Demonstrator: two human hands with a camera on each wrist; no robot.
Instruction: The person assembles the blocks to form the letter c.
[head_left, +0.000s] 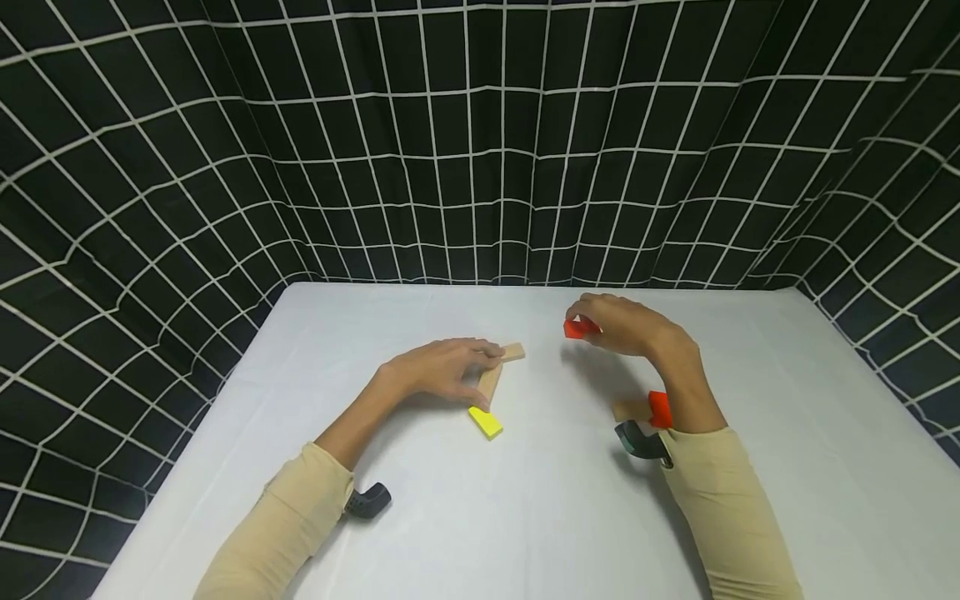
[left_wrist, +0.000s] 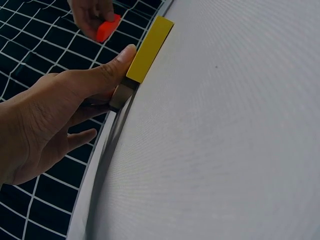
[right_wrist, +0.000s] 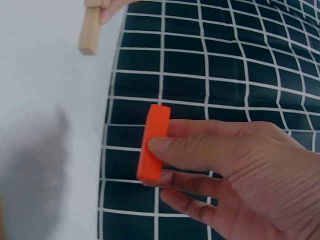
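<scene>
Right forearm (head_left: 693,392) partly covers a second red block (head_left: 659,407) on the counter (head_left: 525,517); left fingers obscure the wooden block (head_left: 490,383). The right hand (head_left: 622,323), raised, pinches a red block (right_wrist: 156,122); the left hand (head_left: 446,367), lowered, grips the wooden block, thumb beside a yellow block (head_left: 486,423).

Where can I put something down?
Bare table lies between the left sleeve and right sleeve. The far-left corner, beyond the left hand, is free too. It's crowded around that hand's wooden pieces and yellow block, and where a red block lies near the right sleeve.
</scene>
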